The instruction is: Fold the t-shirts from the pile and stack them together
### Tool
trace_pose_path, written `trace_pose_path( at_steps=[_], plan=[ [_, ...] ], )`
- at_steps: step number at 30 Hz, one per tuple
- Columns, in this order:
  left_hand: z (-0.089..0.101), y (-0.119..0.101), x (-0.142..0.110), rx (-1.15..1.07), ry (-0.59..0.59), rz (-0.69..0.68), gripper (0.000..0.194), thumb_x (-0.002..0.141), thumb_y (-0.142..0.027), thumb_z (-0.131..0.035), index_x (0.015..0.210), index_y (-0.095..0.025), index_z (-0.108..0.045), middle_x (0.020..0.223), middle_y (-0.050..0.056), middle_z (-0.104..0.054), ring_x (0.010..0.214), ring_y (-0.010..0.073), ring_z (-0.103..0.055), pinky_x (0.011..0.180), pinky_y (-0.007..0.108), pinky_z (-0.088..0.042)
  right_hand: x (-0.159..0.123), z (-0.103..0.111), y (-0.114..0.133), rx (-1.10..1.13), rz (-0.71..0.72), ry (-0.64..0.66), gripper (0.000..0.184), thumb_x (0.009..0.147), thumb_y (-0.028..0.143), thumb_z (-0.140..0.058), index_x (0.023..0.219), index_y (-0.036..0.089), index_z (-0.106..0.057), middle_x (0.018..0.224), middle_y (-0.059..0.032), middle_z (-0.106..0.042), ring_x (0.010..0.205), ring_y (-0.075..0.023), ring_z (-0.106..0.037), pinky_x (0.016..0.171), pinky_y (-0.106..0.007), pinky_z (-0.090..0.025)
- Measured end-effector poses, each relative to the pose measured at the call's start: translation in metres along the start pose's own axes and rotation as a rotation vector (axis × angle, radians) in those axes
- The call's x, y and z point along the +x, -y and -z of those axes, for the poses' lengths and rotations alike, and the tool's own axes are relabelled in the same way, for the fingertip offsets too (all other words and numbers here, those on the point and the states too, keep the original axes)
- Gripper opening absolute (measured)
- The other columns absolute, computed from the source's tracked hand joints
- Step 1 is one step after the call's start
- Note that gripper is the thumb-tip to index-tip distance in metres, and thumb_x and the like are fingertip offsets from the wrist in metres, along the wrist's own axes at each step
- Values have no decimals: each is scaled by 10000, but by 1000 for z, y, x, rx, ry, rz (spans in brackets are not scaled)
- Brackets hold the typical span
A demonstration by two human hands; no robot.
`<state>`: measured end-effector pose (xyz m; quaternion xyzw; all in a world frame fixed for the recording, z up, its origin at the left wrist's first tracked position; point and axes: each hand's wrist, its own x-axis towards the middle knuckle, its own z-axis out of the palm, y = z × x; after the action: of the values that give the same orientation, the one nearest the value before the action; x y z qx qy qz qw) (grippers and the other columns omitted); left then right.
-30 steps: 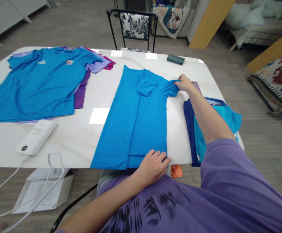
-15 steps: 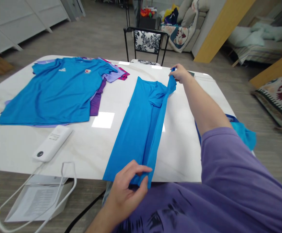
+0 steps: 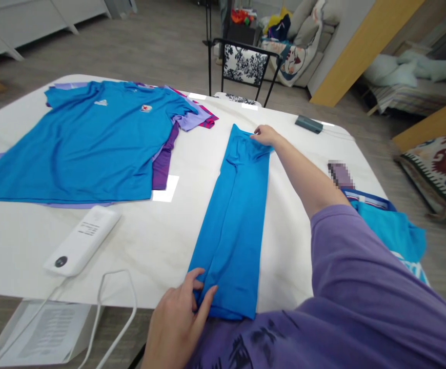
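- Folded shirt (image 3: 238,220): spans between my hands.
- Left hand (image 3: 179,312): thumb and forefinger apart, at near end.
- Right hand (image 3: 265,135): far end; closure I cannot tell.
- Dragging either hand could ruck the layers.

Black-framed chair (image 3: 245,64) (floral back), white device (image 3: 82,243) — lettered on top, patterned textile (image 3: 440,166)

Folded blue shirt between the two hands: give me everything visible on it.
The folded blue shirt is plain bright blue, with no print showing, in thin, smooth-looking fabric. Its sides are turned in, making a long, narrow strip with a lengthwise edge down its face. It lies flat on the white table, rumpled at the far end, its near end at the table's edge. The left hand touches its near left corner; the right hand is at its far end, grip unclear.
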<state>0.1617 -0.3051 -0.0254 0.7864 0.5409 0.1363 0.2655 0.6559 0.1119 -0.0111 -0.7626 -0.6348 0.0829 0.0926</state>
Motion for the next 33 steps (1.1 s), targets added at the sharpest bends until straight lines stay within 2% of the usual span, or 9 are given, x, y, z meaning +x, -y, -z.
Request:
trace_pose_path(
  at_steps=[6,10,12,15,18,21,24,28,33],
  plan=[
    [-4,4,9,-22,92,-61,345,1141,-459,-498,1407,-329,-676,850,-14,-755,700,250,-753,667,383,-580,-10,6,-17,-59,-5,168,463,948,521,-840,1301,221,-841,1347,-83,-832,1245,-280,-770,1132,-371,-572],
    [5,8,12,36,105,-35,360,1125,-534,-561,1399,-337,-688,858,-33,-745,706,239,-745,671,380,-566,-1,5,-9,-147,-13,153,445,916,546,-876,1232,233,-852,1335,-112,-832,1289,-346,-748,1192,-479,-531],
    [19,2,36,92,39,-25,398,1121,-590,-593,1392,-316,-692,966,-16,-777,803,245,-758,753,396,-571,4,9,-12,-132,13,119,465,970,547,-822,1286,206,-837,1380,-139,-814,1318,-361,-731,1211,-496,-511],
    [39,-15,120,43,-49,-158,390,1152,-566,-554,1362,-277,-709,1159,35,-796,1008,253,-750,897,407,-574,4,24,-36,16,42,68,444,1086,480,-662,1352,158,-812,1401,-145,-805,1271,-307,-741,1143,-404,-542],
    [40,-37,251,-105,-111,-370,353,1135,-529,-577,1288,-257,-743,1235,68,-798,1075,255,-747,976,402,-584,-13,37,-76,154,46,83,453,1093,499,-645,1268,126,-833,1318,-134,-828,1191,-264,-736,1084,-342,-540],
    [21,-60,390,-219,-189,-379,338,1109,-463,-606,1294,-214,-738,1214,90,-785,977,230,-736,938,385,-599,-37,37,-114,299,44,128,542,988,627,-766,1191,131,-846,1258,-124,-834,1095,-245,-721,1019,-324,-541],
    [-9,-74,495,-144,-208,-362,384,1037,-421,-699,1309,-152,-742,1299,152,-730,1091,274,-708,1096,457,-576,-56,25,-135,449,57,166,613,815,658,-908,1169,163,-834,1120,-80,-824,912,-191,-672,866,-295,-533],
    [-42,-70,558,-15,-181,-379,426,935,-494,-817,1200,-163,-780,1327,178,-684,1342,392,-598,1258,577,-465,-57,4,-139,606,42,140,606,763,620,-939,1134,184,-739,737,36,-628,670,-133,-500,656,-263,-410],
    [-61,-48,571,-118,-251,-402,289,967,-433,-744,1119,-188,-720,1169,112,-724,1147,298,-651,1164,480,-528,-25,-4,-140,933,216,114,502,844,566,-857,1091,246,-560,786,57,-589,672,-130,-492,632,-250,-381]
  ],
)
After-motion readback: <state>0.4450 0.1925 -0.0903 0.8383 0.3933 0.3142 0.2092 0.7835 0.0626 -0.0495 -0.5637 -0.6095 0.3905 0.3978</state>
